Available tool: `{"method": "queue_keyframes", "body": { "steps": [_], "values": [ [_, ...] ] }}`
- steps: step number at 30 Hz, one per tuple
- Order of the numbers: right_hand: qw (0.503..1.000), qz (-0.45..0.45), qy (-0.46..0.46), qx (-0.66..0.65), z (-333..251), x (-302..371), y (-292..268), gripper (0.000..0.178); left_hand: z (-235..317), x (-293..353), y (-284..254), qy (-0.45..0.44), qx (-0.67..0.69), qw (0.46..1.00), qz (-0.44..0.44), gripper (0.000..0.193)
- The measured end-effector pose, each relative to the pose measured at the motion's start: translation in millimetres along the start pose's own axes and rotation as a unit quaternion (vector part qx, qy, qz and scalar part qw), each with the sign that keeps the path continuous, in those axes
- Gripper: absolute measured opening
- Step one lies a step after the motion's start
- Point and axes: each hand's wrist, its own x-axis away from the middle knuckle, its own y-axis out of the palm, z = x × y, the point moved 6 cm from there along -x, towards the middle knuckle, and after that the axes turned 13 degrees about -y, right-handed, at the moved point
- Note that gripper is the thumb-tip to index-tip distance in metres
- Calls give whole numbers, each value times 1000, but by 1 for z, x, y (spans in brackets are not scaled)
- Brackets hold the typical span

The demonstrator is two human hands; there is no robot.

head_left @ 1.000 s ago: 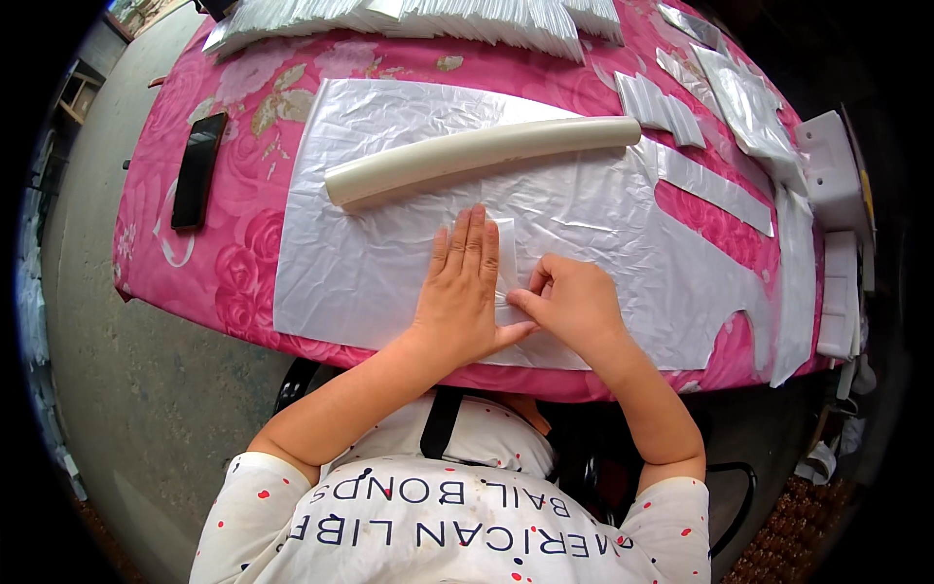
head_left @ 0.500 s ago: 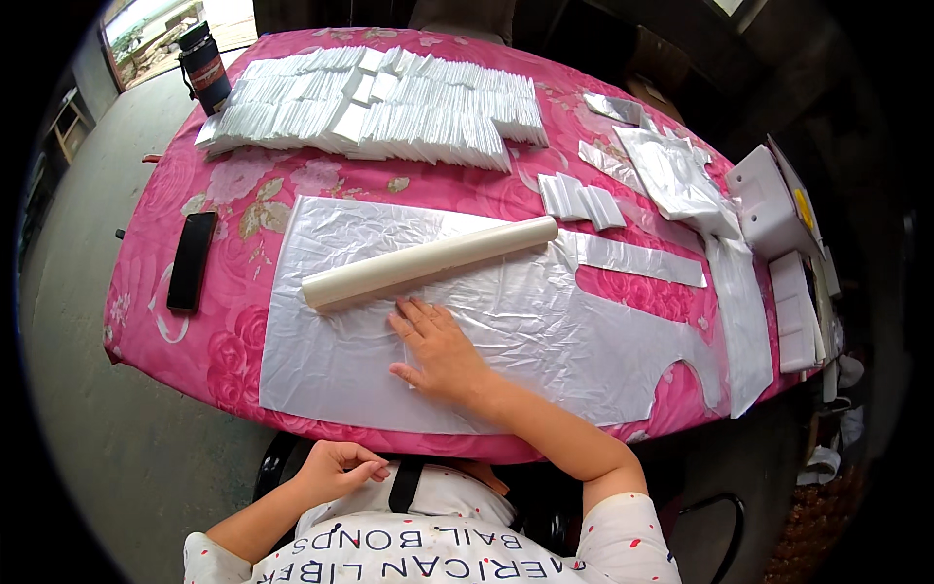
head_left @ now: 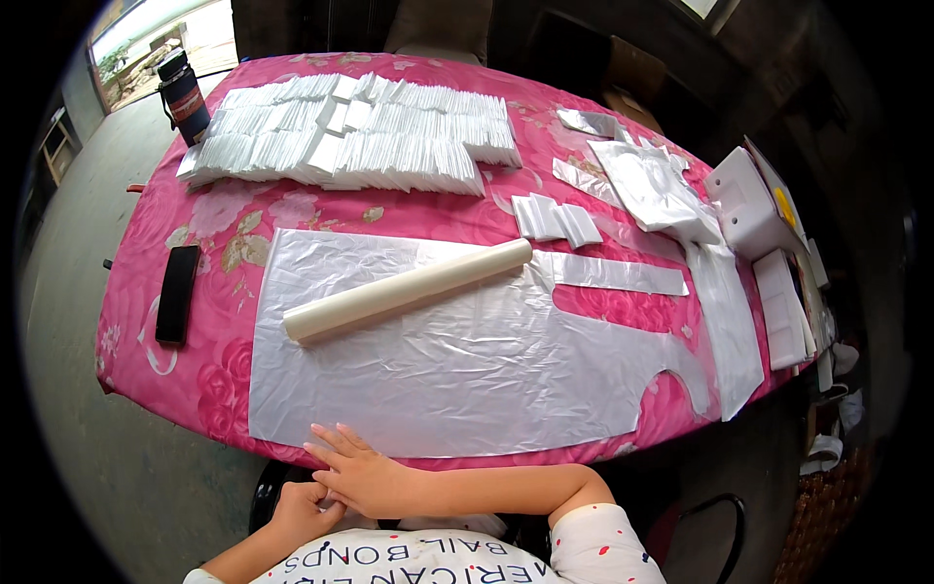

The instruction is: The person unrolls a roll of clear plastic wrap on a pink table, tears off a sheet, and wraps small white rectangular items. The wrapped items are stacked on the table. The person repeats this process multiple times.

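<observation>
A white plastic bag [head_left: 467, 389] with cut-out handles lies flat on the pink flowered tablecloth, its surface lightly creased. Across its upper part rests a cream-coloured roller or tube [head_left: 409, 292], tilted up to the right, with neither hand touching it. My right hand [head_left: 365, 477] is at the table's near edge by the bag's lower border, fingers spread and holding nothing. Just below it, in front of my body, my left hand [head_left: 304, 511] is closed with its fingers curled, and nothing shows in it. The two hands meet, so the left fingertips are partly covered.
Rows of folded white packets [head_left: 341, 136] cover the far left, beside a dark flask [head_left: 183, 97]. A black phone [head_left: 177, 295] lies left of the bag. A few folded packets [head_left: 555, 221], more plastic bags [head_left: 652, 190] and a white box [head_left: 749, 204] occupy the right side.
My right hand has left the bag beside the roller and come back toward my body, meeting my left hand. The roller and bag stay put on the table; the view has shifted slightly.
</observation>
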Motion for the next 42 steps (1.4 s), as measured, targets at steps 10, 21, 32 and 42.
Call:
{"method": "queue_keyframes", "body": {
  "steps": [10,21,32,42],
  "values": [
    [877,422,226,-33,110,159,-188,10,60,0,-9,240,-10,966,97,30],
    [691,490,472,244,269,325,-317,31,72,-14,0,231,-29,970,67,23],
    [840,356,206,353,196,184,-266,38,78,-17,7,242,-31,969,45,22],
    [914,76,226,329,137,133,-192,55,126,-14,20,434,-111,892,63,26]
  ]
}}
